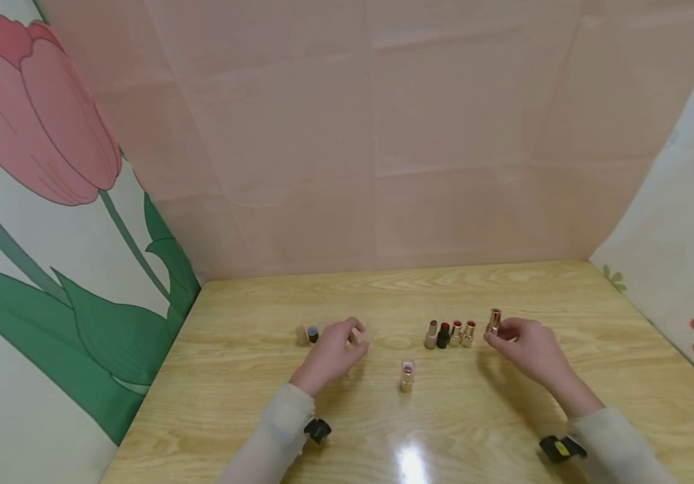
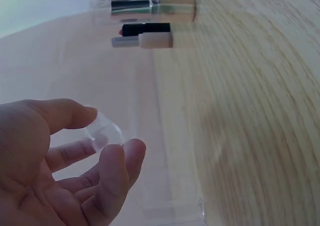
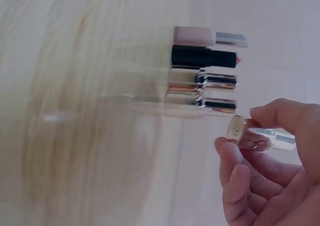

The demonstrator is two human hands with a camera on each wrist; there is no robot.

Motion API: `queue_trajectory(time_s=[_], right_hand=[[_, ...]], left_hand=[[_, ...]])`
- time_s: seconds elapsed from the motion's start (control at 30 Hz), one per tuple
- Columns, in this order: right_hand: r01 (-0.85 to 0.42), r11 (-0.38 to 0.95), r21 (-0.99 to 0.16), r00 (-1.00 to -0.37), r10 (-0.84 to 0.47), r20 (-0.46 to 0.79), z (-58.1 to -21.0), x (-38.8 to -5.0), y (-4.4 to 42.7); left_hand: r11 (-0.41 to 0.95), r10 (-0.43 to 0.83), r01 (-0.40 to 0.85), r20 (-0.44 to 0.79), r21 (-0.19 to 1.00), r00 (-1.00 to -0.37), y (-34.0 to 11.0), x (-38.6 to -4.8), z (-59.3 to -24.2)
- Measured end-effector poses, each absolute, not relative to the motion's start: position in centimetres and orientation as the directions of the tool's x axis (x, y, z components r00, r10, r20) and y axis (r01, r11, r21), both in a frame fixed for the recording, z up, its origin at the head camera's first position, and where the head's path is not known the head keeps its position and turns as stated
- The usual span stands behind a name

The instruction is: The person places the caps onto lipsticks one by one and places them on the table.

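Lone lipstick [image 1: 407,384] front-left of lipstick row [image 1: 443,337]

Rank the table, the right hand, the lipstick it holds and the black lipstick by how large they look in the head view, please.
1. Table
2. Right hand
3. Held lipstick and black lipstick: these look too alike to rank.
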State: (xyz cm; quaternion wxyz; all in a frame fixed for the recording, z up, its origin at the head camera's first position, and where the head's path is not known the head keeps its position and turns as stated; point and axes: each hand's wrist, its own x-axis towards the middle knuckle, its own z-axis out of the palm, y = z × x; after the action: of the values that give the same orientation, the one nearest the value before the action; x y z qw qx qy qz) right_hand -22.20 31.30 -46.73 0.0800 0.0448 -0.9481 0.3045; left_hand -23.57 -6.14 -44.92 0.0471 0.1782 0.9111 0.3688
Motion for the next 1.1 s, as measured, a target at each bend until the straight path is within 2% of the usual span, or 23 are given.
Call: queue_trajectory(time_s=[0.23,0.47,0.7,1.1], right_hand=[[-0.218,0.792,-0.570,-0.963,-0.080,0.257,-44.8,-20.9,29.4],[-0.288,0.751,-0.595,-0.955,-0.180,0.236,-42.5,-19.2,26.6],[-0.413,0.659,-0.629,-0.910,-0.319,0.264,-41.9,-18.1,24.4],[-0.492,0.602,-0.629,-0.868,-0.399,0.297,-42.1,-18.0,23.0]], left_hand=[[0.562,0.407,0.333,0.098,0.758,-0.908,-6.3,-22.7,-43.7],[0.366,0.410,0.315,0.152,0.876,-0.899,-5.7,-22.1,-42.0],[0.279,0.408,0.281,0.152,0.918,-0.900,-5.5,-21.6,-41.1],[0.209,0.417,0.261,0.156,0.942,-0.896,-4.4,-21.7,-41.0]])
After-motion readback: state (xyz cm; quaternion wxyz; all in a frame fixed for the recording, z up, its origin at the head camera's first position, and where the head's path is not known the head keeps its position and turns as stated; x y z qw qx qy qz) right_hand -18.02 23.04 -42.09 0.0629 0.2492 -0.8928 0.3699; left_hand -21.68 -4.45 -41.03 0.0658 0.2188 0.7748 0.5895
